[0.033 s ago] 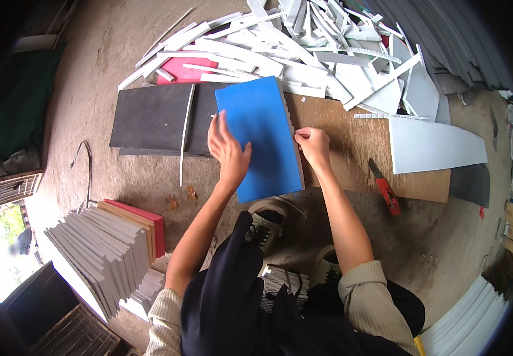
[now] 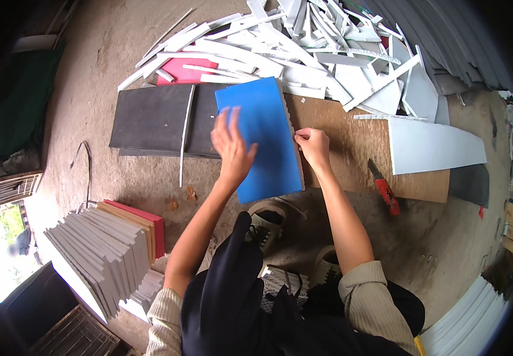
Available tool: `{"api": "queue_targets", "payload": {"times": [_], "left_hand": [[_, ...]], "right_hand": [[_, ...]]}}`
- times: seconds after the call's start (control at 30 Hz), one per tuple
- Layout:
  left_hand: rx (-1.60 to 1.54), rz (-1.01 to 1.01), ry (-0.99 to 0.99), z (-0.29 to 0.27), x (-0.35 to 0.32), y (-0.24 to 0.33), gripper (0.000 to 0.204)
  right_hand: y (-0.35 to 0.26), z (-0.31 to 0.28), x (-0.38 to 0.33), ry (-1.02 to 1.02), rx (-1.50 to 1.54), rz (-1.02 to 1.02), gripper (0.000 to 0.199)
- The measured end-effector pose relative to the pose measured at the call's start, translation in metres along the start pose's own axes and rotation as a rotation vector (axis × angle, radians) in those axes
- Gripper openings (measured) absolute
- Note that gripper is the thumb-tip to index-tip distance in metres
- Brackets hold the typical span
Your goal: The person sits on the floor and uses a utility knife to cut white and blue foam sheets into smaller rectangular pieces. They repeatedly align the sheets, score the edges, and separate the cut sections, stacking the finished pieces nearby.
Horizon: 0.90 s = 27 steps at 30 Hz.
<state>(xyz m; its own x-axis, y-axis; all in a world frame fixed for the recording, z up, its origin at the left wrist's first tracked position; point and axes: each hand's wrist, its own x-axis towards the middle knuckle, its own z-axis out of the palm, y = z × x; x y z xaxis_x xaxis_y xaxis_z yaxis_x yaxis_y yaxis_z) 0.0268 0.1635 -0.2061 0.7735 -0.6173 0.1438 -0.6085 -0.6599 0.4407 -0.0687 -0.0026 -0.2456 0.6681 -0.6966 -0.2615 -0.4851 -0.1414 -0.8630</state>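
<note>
A blue rectangular foam-like sheet [image 2: 268, 160] lies in front of me, its right edge rough and pale. My left hand [image 2: 231, 148] is over the sheet's left edge, fingers spread and slightly blurred, holding nothing. At the opposite edge my right hand [image 2: 313, 144] is closed, its thumb and forefinger pinching the sheet's rough side. Beneath and to the right is a worn brown board [image 2: 345, 130]. A red utility knife [image 2: 385, 188] rests there, blade out, its handle extending past the near edge. Dark grey sheets [image 2: 150, 118] lie to the left, with a thin white strip [image 2: 184, 142] across them.
A heap of white offcuts [image 2: 304, 53] covers the far side, with a pink sheet [image 2: 186, 68] under it. A white sheet [image 2: 434, 145] lies at the board's right end. Grey sheets [image 2: 99, 249] stand stacked at lower left; white sheets [image 2: 467, 320] at lower right.
My left hand has shifted slightly to the right over the blue sheet. The right hand and the sheet look unmoved.
</note>
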Motion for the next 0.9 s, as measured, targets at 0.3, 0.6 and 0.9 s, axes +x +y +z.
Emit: {"api": "queue_targets", "payload": {"times": [0.3, 0.6, 0.9], "left_hand": [[0.036, 0.288, -0.481, 0.01, 0.03, 0.022, 0.122], [0.271, 0.284, -0.53, 0.01, 0.032, 0.032, 0.127], [0.273, 0.152, -0.602, 0.012, 0.028, 0.053, 0.113]], "right_hand": [[-0.008, -0.01, 0.003, 0.018, -0.053, 0.014, 0.014], [-0.018, -0.001, -0.009, 0.13, -0.308, -0.1, 0.011], [0.014, -0.087, -0.059, 0.041, -0.274, -0.128, 0.03]]}}
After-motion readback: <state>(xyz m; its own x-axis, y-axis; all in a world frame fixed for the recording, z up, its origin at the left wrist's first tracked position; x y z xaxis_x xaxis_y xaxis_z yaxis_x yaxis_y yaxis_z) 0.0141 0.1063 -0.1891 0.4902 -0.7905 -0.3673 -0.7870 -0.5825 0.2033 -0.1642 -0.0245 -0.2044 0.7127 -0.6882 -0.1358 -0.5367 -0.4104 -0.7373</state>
